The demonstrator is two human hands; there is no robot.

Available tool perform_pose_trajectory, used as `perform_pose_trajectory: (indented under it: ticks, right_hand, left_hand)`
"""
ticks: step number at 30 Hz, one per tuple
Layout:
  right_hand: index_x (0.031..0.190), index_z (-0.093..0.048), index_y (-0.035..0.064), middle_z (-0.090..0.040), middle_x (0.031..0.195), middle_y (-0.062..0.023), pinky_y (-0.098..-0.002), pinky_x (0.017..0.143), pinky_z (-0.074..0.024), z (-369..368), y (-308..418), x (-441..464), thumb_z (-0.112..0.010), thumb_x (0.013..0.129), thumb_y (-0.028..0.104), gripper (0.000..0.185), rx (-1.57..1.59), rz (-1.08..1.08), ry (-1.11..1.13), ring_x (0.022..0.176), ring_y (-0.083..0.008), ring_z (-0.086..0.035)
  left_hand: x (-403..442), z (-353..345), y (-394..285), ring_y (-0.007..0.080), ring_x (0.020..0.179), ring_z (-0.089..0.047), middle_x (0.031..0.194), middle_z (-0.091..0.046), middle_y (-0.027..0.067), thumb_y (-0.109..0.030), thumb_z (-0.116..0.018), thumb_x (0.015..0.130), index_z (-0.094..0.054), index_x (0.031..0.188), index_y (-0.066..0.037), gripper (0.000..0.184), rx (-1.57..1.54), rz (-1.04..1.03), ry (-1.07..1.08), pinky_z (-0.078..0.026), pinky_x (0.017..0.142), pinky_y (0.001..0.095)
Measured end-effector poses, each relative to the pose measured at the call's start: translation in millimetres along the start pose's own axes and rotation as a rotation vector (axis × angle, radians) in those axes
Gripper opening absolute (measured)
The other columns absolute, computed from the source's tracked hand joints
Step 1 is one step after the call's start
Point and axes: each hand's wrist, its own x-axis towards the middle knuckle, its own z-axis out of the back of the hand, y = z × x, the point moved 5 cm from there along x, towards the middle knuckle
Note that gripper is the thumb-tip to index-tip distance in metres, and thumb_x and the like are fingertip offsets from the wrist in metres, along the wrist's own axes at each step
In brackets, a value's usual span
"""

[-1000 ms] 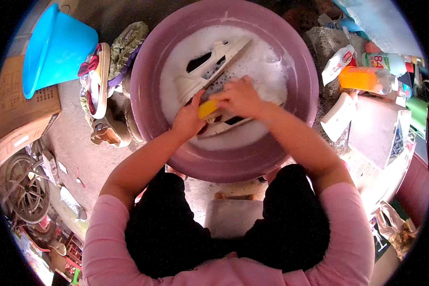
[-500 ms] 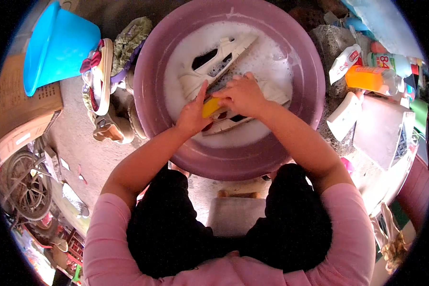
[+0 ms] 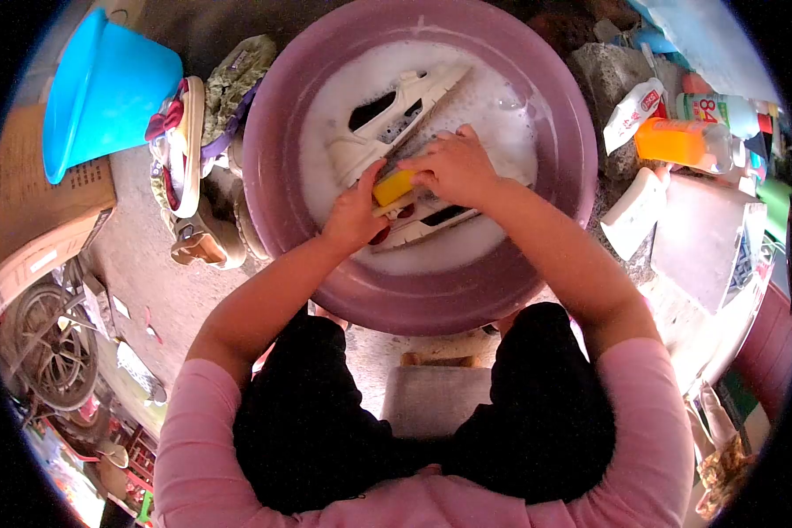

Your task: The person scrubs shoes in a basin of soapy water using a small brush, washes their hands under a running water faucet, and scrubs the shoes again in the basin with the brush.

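Observation:
A large purple basin point(image 3: 268, 167) holds foamy water and white shoes. One white shoe point(image 3: 361, 150) lies tilted in the suds toward the back. My left hand point(image 3: 352, 213) is closed on the near white shoe point(image 3: 418, 231), which has dark red spots beside my fingers and lies partly in the foam. My right hand point(image 3: 456, 167) is closed, its fingertips on the right end of a yellow block point(image 3: 394, 187) that looks like a bar of soap. The block rests over the near shoe, between my hands. Foam hides parts of the shoes.
A blue bucket point(image 3: 114, 97) and several shoes point(image 3: 207, 238) stand left of the basin, near a cardboard box point(image 3: 48, 194). On the right are an orange bottle point(image 3: 673, 143), a white bag point(image 3: 634, 114) and a stone block point(image 3: 603, 79). A small stool point(image 3: 437, 396) is between my knees.
The fingers of my left hand have curled in, and more of the yellow block shows. My right hand has shifted slightly upward. The shoes stay nearly in place.

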Motion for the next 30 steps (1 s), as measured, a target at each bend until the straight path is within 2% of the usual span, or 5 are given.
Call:
perform_pose_trajectory:
  ticks: [8,15,22,24,30]
  right_hand:
    - [0.104,-0.063,0.0277,-0.062,0.078,-0.0069,-0.0399,0.072,-0.0398,20,-50,-27,-0.056,0.080,0.034,0.026,0.144,-0.205,-0.092,0.077,-0.0242,-0.057]
    - [0.106,-0.062,0.0231,-0.064,0.086,-0.0098,-0.0401,0.071,-0.0458,35,-93,-61,-0.053,0.081,0.039,0.031,0.096,-0.733,-0.135,0.080,-0.0305,-0.060]
    - [0.105,-0.060,0.0058,-0.062,0.091,-0.0172,-0.0382,0.074,-0.0453,11,-98,-83,-0.051,0.083,0.045,0.045,0.540,-0.623,-0.364,0.083,-0.0332,-0.060]
    - [0.107,-0.059,0.0037,-0.062,0.086,-0.0157,-0.0327,0.072,-0.0445,10,-94,-84,-0.054,0.083,0.039,0.043,0.584,-0.690,-0.345,0.078,-0.0259,-0.059]
    - [0.108,-0.056,0.0043,-0.061,0.086,-0.0170,-0.0352,0.071,-0.0459,26,-88,-94,-0.055,0.083,0.032,0.037,0.611,-0.696,-0.534,0.080,-0.0309,-0.060]
  left_hand:
    - [1,-23,29,0.0349,0.096,-0.054,0.110,-0.053,0.0167,-0.013,-0.066,0.062,-0.035,0.127,-0.014,0.072,0.096,-0.261,-0.031,-0.045,0.080,0.0411]
    - [-3,0,-10,0.0339,0.098,-0.054,0.112,-0.052,0.0180,-0.028,-0.065,0.069,-0.034,0.128,-0.009,0.069,0.168,-0.198,-0.007,-0.044,0.082,0.0401]
    - [63,-32,-41,0.0375,0.095,-0.055,0.108,-0.054,0.0220,-0.034,-0.062,0.075,-0.038,0.120,0.001,0.062,0.254,-0.268,0.078,-0.045,0.082,0.0416]
    - [84,-42,-46,0.0373,0.092,-0.056,0.102,-0.057,0.0211,-0.032,-0.060,0.076,-0.042,0.114,0.003,0.054,0.316,-0.189,0.193,-0.045,0.081,0.0417]
    - [45,38,-85,0.0374,0.083,-0.058,0.090,-0.060,0.0203,-0.013,-0.062,0.071,-0.045,0.107,-0.003,0.041,-0.021,-0.163,-0.131,-0.046,0.071,0.0431]
